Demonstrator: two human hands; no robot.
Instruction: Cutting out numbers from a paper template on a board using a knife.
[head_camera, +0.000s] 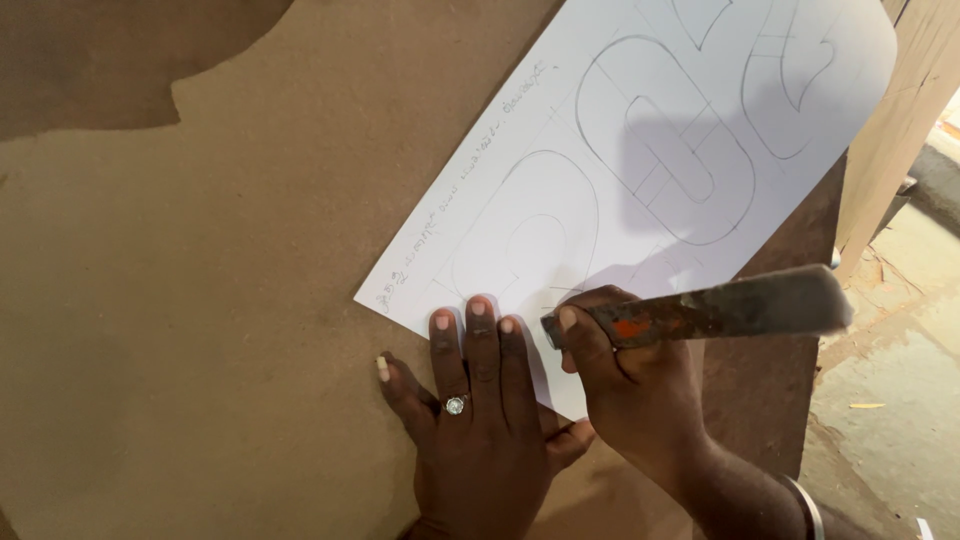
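— What is in hand here?

— A white sheet (640, 150) with big pencilled outline shapes lies slantwise on a brown board (200, 300). The left hand (480, 420) is spread flat, palm down, fingers pressing the sheet's lower edge against the board. There is a ring (455, 405) on one finger.

— And the right hand?

— The right hand (630, 390) is closed around a worn, rusty tool (720, 310), with a patch of orange on it near the grip. The tool's long body sticks out to the right; its near end sits at the fingertips, just beside the left hand, low on the sheet. Whether the tip touches the paper, I cannot tell.

— So which step?

— I judge it to be marking or scoring along the drawn lines, begun at the sheet's lower corner, with most outlines not yet reached.

— What does the next move need?

— Steady downward pressure from the left hand so the sheet does not creep, and the tool tip kept on the pencil line, clear of the nearby fingers.

— Anything else about?

— The board's right edge, and dusty floor (900, 400) beyond.
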